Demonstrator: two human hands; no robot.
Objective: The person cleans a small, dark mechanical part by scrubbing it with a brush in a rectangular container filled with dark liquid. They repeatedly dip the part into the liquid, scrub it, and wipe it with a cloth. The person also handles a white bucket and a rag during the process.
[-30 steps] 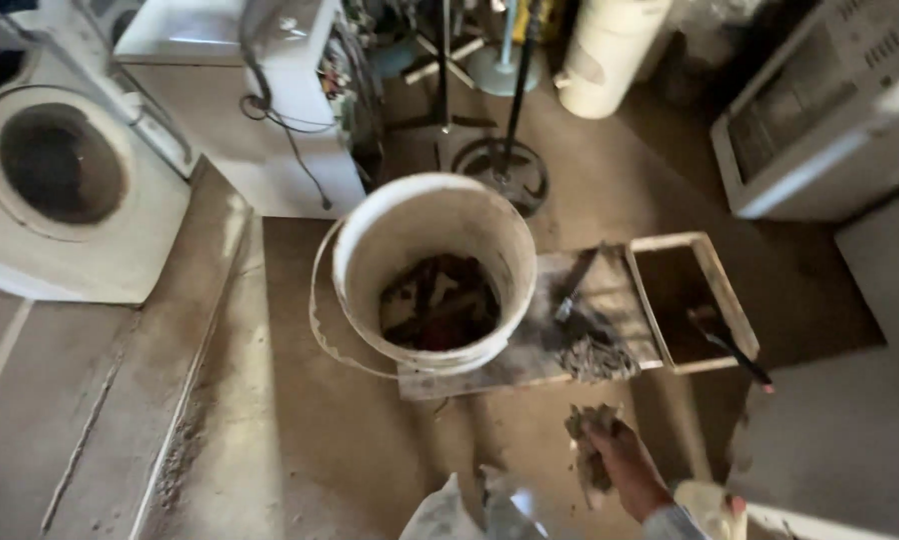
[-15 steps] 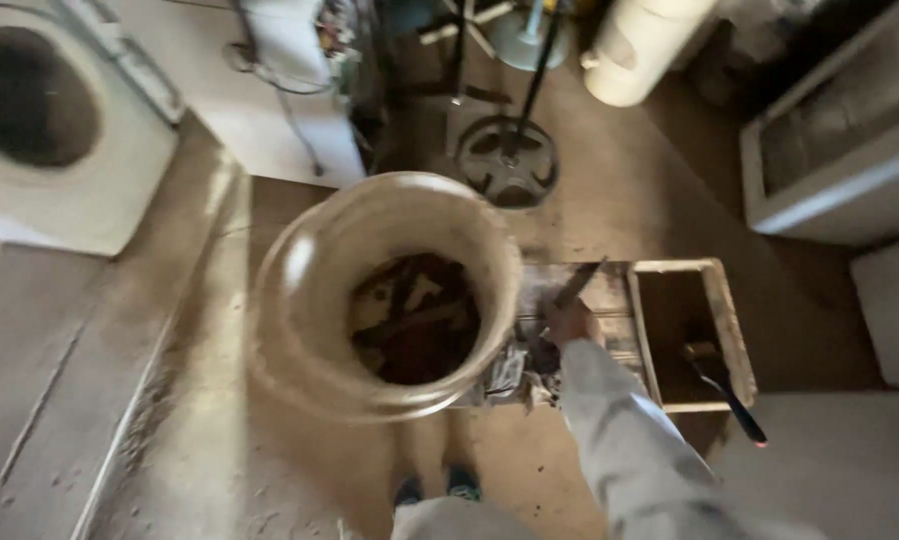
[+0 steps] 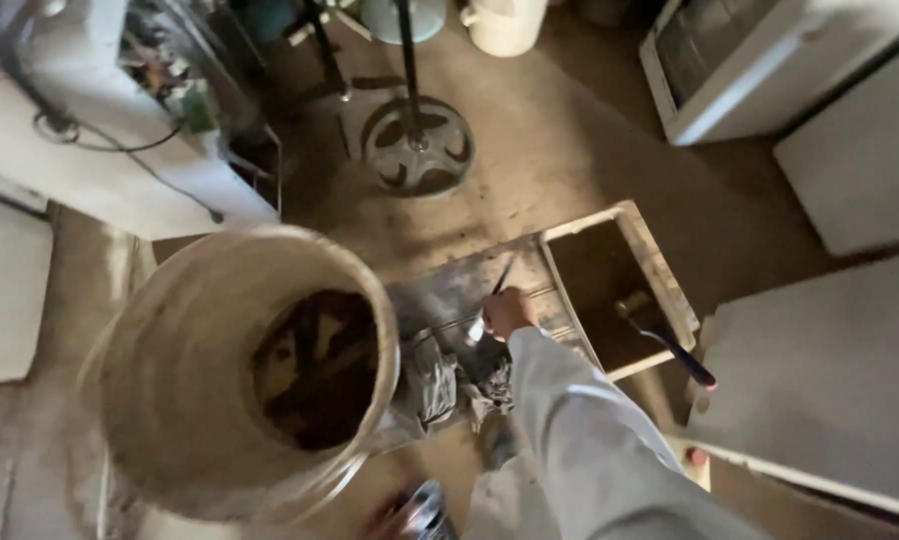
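Reaching further than a second ago, right hand (image 3: 508,312) now grips a trowel (image 3: 494,300) on the board (image 3: 440,290), fingers closed round its handle; bucket (image 3: 170,400) looms closer alongside.

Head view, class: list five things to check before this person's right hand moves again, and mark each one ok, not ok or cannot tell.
1. Right hand on the trowel: ok, fingers closed round its handle.
2. Left hand in view: not ok, not visible.
3. Bucket upright: cannot tell, blurred and very close.
4. Wooden tray free of tools: not ok, a blue-handled tool lies in it.
5. Mortar pile near the hand: ok, beside the sleeve.
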